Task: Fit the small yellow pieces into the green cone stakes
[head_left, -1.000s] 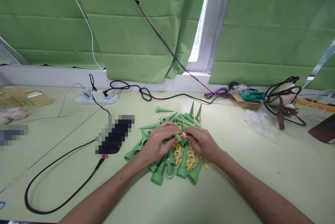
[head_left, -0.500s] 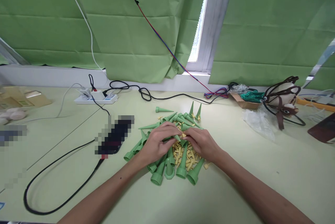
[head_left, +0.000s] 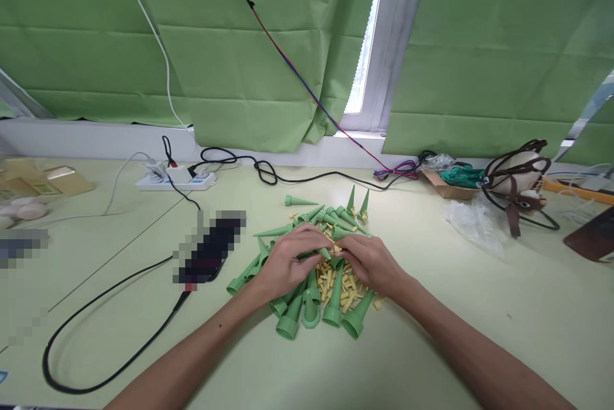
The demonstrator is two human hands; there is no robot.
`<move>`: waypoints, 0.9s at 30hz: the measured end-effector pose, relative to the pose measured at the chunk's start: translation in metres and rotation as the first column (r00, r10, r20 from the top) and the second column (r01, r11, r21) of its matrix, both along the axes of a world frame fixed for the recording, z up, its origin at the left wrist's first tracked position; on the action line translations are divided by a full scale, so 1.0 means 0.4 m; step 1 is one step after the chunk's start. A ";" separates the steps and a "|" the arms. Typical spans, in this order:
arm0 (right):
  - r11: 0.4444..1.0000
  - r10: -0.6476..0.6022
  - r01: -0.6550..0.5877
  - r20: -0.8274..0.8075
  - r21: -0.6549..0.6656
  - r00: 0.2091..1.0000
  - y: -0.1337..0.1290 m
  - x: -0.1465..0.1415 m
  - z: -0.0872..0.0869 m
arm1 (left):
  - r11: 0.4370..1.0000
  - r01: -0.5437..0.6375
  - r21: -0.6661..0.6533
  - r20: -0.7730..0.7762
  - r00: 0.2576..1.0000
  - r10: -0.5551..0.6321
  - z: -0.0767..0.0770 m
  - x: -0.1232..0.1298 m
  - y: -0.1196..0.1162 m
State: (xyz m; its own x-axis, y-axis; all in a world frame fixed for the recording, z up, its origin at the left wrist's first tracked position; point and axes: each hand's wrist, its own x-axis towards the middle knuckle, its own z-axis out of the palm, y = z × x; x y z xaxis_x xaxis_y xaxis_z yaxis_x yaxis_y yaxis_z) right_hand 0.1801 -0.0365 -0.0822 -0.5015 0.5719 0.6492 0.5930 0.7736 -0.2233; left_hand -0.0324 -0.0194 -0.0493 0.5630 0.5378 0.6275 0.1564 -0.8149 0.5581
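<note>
My left hand (head_left: 290,258) is closed round a green plastic cone spike (head_left: 325,252), whose tip pokes out past the fingers. Pinched in my right hand (head_left: 373,261) is a small yellow plastic fitting (head_left: 336,247), close against the green cone; whether the two are joined I cannot tell. Below both hands lies a heap of green cone spikes (head_left: 290,320) with loose yellow fittings (head_left: 349,288) among them. Behind the heap, two green cones (head_left: 364,204) with yellow pieces at their bases stand tip up, and a single cone (head_left: 300,201) lies on its side.
Left of the heap is a blurred-out dark device (head_left: 211,250) on a black cable (head_left: 52,339). A white power strip (head_left: 201,181) sits by the wall. At the back right are a cardboard box (head_left: 448,187), clear plastic wrap (head_left: 472,224) and a bag with brown straps (head_left: 520,173).
Both hands stay almost in place, with the green cone and the yellow fitting held together between them. Nothing else has visibly moved.
</note>
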 end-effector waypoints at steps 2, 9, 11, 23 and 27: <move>1.000 -0.001 0.001 0.009 0.003 1.000 0.000 0.001 0.000 | 1.000 0.006 0.000 0.001 1.000 -0.006 0.002 0.001 0.000; 1.000 -0.009 0.008 0.015 0.015 1.000 0.001 -0.001 -0.006 | 1.000 0.014 -0.003 0.000 1.000 -0.014 -0.002 -0.001 0.000; 1.000 -0.008 0.007 0.016 0.020 1.000 0.002 -0.001 -0.006 | 1.000 0.013 -0.006 -0.003 1.000 -0.013 -0.002 -0.001 0.000; 0.999 -0.020 0.019 0.047 0.027 0.999 0.003 0.002 -0.003 | 0.999 0.022 -0.028 -0.009 1.000 -0.022 0.006 0.001 0.001; 0.999 -0.027 0.024 0.066 0.044 0.997 0.001 0.002 -0.002 | 0.998 0.009 -0.063 -0.018 1.000 -0.010 0.005 -0.002 0.003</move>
